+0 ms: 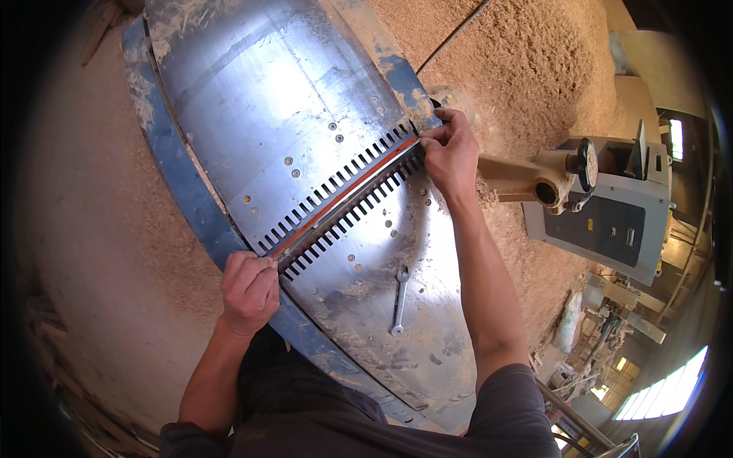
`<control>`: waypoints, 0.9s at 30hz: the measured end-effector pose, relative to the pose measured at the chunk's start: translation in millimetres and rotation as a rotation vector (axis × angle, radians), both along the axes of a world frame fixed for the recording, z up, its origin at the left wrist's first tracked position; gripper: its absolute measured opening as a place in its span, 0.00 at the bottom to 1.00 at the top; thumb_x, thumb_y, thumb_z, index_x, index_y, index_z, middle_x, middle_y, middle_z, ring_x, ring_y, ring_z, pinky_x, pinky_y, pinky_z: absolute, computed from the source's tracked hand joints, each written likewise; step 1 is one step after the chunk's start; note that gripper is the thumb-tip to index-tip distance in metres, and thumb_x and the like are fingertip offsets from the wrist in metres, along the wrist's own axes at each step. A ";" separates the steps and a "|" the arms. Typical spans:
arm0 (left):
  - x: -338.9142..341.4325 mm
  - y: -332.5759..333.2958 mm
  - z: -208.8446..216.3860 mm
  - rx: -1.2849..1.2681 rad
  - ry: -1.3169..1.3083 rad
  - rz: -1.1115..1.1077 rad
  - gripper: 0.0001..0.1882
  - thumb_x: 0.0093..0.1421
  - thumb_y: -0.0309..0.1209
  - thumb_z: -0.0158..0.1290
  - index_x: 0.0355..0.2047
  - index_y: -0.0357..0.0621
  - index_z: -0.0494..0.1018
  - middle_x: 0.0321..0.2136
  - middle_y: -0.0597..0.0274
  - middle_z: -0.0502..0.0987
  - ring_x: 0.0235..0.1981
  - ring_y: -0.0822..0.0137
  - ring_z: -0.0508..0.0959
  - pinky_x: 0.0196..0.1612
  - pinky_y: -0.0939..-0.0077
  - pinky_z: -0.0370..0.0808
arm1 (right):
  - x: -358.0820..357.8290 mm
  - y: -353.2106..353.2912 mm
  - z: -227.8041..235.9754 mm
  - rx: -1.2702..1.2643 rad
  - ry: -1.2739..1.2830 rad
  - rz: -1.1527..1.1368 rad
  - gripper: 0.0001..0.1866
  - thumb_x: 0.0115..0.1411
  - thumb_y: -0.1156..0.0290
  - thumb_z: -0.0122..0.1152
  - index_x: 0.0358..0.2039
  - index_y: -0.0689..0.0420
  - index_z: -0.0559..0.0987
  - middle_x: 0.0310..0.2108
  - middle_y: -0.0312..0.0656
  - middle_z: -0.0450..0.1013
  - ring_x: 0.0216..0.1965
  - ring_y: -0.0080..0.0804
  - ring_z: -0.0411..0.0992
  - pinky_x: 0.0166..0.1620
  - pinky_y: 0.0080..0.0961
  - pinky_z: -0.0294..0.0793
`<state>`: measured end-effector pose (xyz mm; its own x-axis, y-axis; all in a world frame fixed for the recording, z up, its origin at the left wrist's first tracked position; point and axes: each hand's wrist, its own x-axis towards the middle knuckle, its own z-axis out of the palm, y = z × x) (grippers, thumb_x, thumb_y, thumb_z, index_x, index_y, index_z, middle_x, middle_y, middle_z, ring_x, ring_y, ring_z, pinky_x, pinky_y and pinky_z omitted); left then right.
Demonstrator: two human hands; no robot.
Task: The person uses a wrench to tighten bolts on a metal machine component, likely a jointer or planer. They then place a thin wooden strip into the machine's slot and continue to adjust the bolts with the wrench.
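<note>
Head view: the left hand [250, 290] pinches the near end of a long orange-edged strip [340, 201], the right hand [452, 156] pinches its far end, and there it lies, slanting between two rows of notches [347, 169] across the metal surface [252, 99], a wrench [400, 301] resting nearby.

White glare blooms on the polished grey metal machine table [229, 114]; the long, thin orange-red strip [343, 197] is crisp. The wide, slanted white window [663, 389] is blown out. Dim brown clutter [46, 328] near the curved black rim seems blurred.
</note>
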<state>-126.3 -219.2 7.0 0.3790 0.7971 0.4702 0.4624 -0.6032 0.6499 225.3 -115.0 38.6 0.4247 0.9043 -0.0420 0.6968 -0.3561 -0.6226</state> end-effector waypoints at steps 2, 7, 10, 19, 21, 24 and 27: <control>2.1 1.0 2.6 0.005 -0.008 0.004 0.10 0.43 0.11 0.62 0.26 0.33 0.76 0.29 0.56 0.75 0.29 0.55 0.75 0.31 0.65 0.73 | 1.3 -0.2 -0.3 -0.011 0.005 0.007 0.22 0.56 0.83 0.62 0.52 0.62 0.76 0.31 0.47 0.83 0.36 0.39 0.83 0.44 0.32 0.80; 0.6 -0.6 -1.7 0.025 0.022 -0.029 0.10 0.42 0.11 0.61 0.25 0.34 0.76 0.28 0.57 0.74 0.29 0.55 0.75 0.31 0.65 0.72 | 2.5 -6.9 0.6 -0.052 0.104 -0.028 0.23 0.57 0.82 0.64 0.55 0.61 0.75 0.32 0.42 0.82 0.37 0.30 0.80 0.46 0.28 0.78; 2.0 -3.2 -3.4 0.027 0.036 -0.031 0.10 0.41 0.11 0.61 0.26 0.35 0.77 0.29 0.58 0.75 0.30 0.55 0.75 0.32 0.65 0.72 | 3.8 -9.1 -4.6 -0.021 0.062 -0.008 0.24 0.57 0.83 0.63 0.55 0.61 0.75 0.33 0.42 0.82 0.37 0.30 0.80 0.46 0.28 0.78; 1.9 -4.7 -4.2 -0.014 -0.014 0.034 0.13 0.40 0.12 0.60 0.28 0.36 0.77 0.29 0.58 0.75 0.32 0.53 0.76 0.34 0.64 0.71 | -15.8 -104.4 23.2 -0.116 -0.061 -0.129 0.17 0.56 0.71 0.66 0.46 0.58 0.78 0.25 0.47 0.78 0.27 0.40 0.79 0.34 0.37 0.78; 1.4 -3.6 -4.4 -0.014 -0.019 0.052 0.13 0.40 0.12 0.60 0.28 0.36 0.77 0.29 0.58 0.75 0.32 0.53 0.76 0.34 0.63 0.70 | -37.1 -150.8 34.9 -0.328 -0.126 -0.068 0.17 0.55 0.70 0.68 0.43 0.59 0.76 0.25 0.46 0.78 0.27 0.48 0.79 0.34 0.40 0.78; 1.8 -2.7 -8.6 -0.001 -0.028 0.072 0.13 0.42 0.11 0.60 0.30 0.37 0.78 0.29 0.59 0.76 0.32 0.54 0.76 0.37 0.62 0.70 | -64.7 -218.3 38.6 -0.432 -0.094 -0.030 0.22 0.51 0.71 0.75 0.44 0.59 0.75 0.28 0.44 0.78 0.27 0.42 0.79 0.35 0.36 0.78; 0.2 -3.4 -7.7 -0.005 -0.039 0.076 0.13 0.44 0.11 0.59 0.30 0.38 0.78 0.29 0.60 0.76 0.33 0.54 0.76 0.38 0.62 0.70 | -92.9 -245.5 36.2 -0.433 -0.133 -0.016 0.24 0.51 0.75 0.72 0.48 0.58 0.73 0.25 0.42 0.75 0.26 0.44 0.77 0.34 0.40 0.76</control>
<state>-126.1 -222.6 -0.8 0.2991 0.8253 0.4790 0.4809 -0.5639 0.6713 132.5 -360.4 74.8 0.4661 0.8087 -0.3587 0.7528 -0.5756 -0.3195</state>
